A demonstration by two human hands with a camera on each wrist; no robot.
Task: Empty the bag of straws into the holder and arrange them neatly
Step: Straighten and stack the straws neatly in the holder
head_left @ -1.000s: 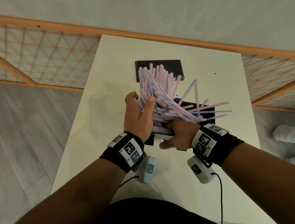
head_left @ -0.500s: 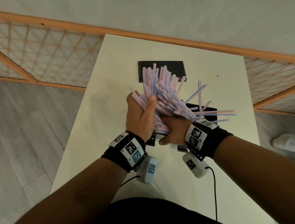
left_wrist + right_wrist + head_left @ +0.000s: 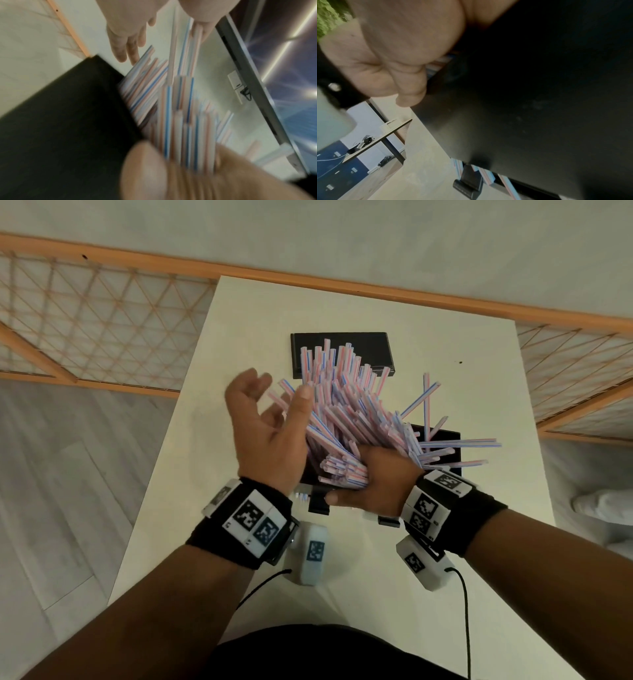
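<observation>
Your left hand [image 3: 270,433] is hovering spread at the left edge of the pile, fingers relaxed and apart, thumb tip just touching the nearest straws [image 3: 346,419], gripping nothing. The straws are showing pink, white and blue stripes, thin and straight, bristling in a loose fan: many are pointing up and away from you, others are splaying out to the right, well out of line. They are sitting in the black holder [image 3: 442,440], which is standing on the white table [image 3: 445,344]; most of the holder is lying hidden under the pile and your hands, so its shape is hard to read. A second flat black piece [image 3: 359,344] is lying behind the fan, partly covered by straw tips. The left wrist view is coming through blurred. Your right hand [image 3: 376,477] is pressing onto the near right part of the pile, thumb along the holder's front; its fingers are buried among the straws, so whether they are curling round any is not visible.
</observation>
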